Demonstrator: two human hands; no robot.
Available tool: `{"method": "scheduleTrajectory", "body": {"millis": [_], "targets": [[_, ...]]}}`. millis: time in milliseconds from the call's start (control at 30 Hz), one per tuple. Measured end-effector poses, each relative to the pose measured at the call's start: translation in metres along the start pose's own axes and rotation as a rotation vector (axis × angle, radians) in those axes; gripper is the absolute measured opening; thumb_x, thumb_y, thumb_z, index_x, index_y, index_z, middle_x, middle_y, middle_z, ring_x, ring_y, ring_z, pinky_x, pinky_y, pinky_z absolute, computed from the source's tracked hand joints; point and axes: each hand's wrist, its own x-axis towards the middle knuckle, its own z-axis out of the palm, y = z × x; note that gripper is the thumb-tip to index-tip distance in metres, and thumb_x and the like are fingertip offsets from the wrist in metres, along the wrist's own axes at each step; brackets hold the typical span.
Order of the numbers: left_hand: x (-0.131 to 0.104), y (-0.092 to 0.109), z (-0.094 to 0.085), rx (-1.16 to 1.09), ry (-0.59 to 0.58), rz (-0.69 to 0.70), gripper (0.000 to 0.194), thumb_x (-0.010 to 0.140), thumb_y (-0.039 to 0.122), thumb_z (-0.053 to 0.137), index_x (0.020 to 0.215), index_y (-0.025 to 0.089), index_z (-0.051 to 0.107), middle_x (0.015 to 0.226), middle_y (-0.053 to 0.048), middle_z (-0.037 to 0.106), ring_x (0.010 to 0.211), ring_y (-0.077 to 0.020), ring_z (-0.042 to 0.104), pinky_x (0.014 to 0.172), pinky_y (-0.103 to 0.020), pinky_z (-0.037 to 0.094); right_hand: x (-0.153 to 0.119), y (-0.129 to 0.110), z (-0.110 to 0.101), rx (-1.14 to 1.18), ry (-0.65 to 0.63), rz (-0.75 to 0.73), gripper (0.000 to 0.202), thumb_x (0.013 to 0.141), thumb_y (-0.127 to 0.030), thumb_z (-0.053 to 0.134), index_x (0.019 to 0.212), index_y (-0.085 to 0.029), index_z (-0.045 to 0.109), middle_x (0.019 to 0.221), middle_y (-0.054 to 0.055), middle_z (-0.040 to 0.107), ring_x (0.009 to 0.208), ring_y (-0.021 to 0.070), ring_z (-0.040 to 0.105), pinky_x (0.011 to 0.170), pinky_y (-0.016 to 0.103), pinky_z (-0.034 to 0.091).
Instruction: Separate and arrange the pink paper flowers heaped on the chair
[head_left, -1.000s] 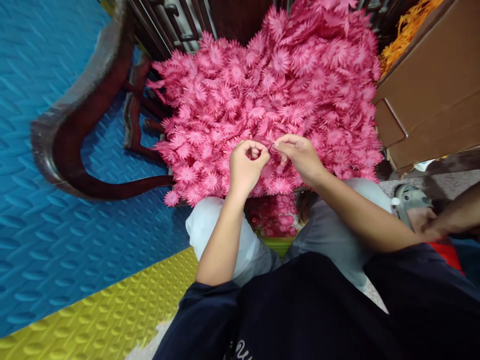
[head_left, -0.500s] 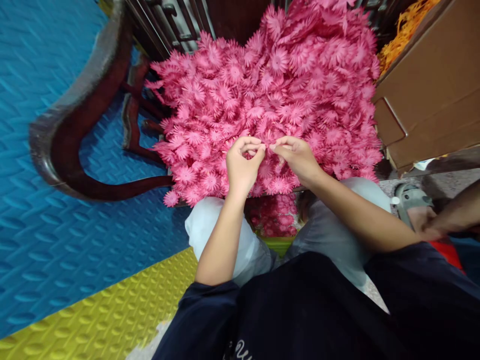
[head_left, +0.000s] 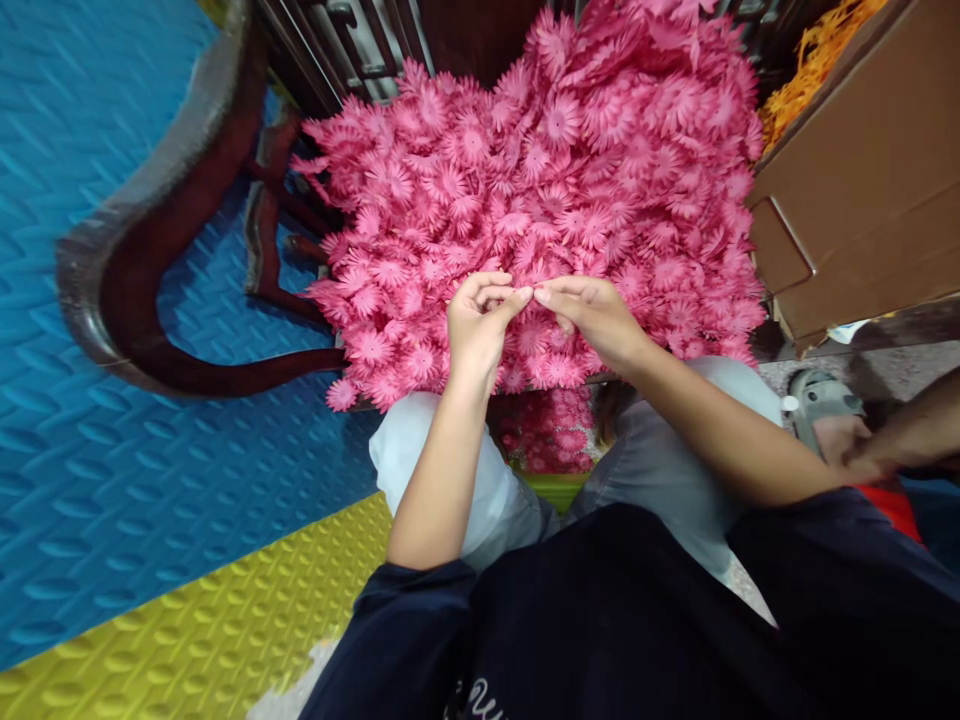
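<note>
Over the near part of a large heap of pink artificial flowers (head_left: 465, 190), my two hands meet at their fingertips. My left hand (head_left: 480, 318) pinches with thumb and forefinger, its other fingers curled. Just to its right, my right hand (head_left: 596, 318) is also in a pinch, thumb tip almost touching the left thumb. Whatever lies between the fingertips is too small to make out against the pink. The flowers are flat, with many thin petals, piled on a dark wooden seat in front of my knees.
A curved dark wooden armrest (head_left: 112, 290) stands at the left over blue matting (head_left: 225, 480). At the right is a cardboard box (head_left: 862, 190) with orange material (head_left: 814, 70) beside it. Another person's arm (head_left: 919, 425) and shoe reach in at the right edge. More pink flowers (head_left: 551, 430) show below the seat.
My fingertips have come closer together, closing the small gap between them. My left hand has tilted slightly left, its thumb stretched further right. The heap looks the same.
</note>
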Motion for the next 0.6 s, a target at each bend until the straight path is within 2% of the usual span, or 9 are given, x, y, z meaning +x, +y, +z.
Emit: {"method": "scheduleTrajectory", "body": {"millis": [100,233,433,600], "targets": [[-0.001,0.002,0.001,-0.072,-0.036,-0.023,0.028,0.053,0.015,0.085,0.071,0.018,0.064,0.059,0.006,0.065,0.058,-0.0051,0.06,0.068,-0.019,0.05,0.0,-0.002,-0.001,0.025,0.041,-0.003,0.036,0.054,-0.043,0.082,0.069,-0.016,0.063,0.051,-0.007,0.049,0.048,0.0038,0.035,0.049,0.023,0.025],[-0.001,0.002,0.0,-0.093,-0.067,-0.06,0.026,0.054,0.018,0.086,0.071,0.018,0.066,0.063,0.004,0.067,0.063,-0.0071,0.063,0.074,-0.021,0.052,0.002,0.0,-0.006,0.014,0.083,0.001,0.034,0.058,-0.044,0.08,0.066,-0.016,0.062,0.048,-0.007,0.045,0.047,0.0038,0.033,0.047,0.022,0.023],[0.001,-0.001,-0.002,-0.125,-0.108,-0.096,0.032,0.049,0.025,0.087,0.077,0.02,0.071,0.069,0.003,0.071,0.07,-0.009,0.065,0.076,-0.022,0.051,0.003,0.004,-0.011,0.126,0.027,0.062,0.022,0.068,-0.035,0.072,0.066,-0.017,0.06,0.043,-0.009,0.037,0.043,0.005,0.031,0.045,0.023,0.026],[0.002,-0.004,-0.003,-0.091,-0.119,-0.079,0.036,0.048,0.032,0.088,0.078,0.021,0.072,0.072,0.002,0.071,0.07,-0.0104,0.065,0.077,-0.024,0.051,0.001,0.003,-0.009,0.19,-0.004,0.076,0.028,0.068,-0.031,0.071,0.055,-0.018,0.049,0.043,-0.008,0.035,0.044,0.0045,0.033,0.049,0.023,0.029]]}}
